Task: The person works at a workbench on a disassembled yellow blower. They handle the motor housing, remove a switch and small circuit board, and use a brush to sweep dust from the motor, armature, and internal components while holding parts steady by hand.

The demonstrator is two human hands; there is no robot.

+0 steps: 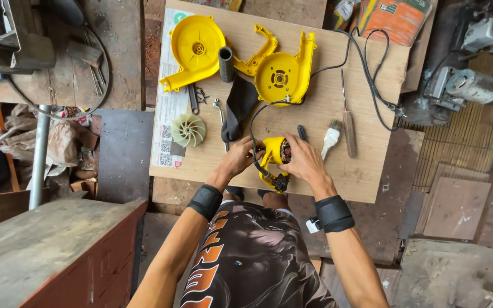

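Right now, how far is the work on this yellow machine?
Done: it lies opened, with two yellow housing shells and the pale fan wheel apart on the wooden board. In hand: the left hand and right hand grip the yellow motor unit, its cable attached. Left: every part remains separate; brush and screwdriver lie unused.

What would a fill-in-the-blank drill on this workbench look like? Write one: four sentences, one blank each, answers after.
1. Both hands, the left hand and the right hand, hold a motor unit whose casing is ____ in colour.
2. The pale fan wheel lies to the ____ of the hands.
3. The paintbrush lies beside a ____-handled tool.
4. The plywood board carries ____ round yellow housing shells.

Answers: yellow; left; wooden; two
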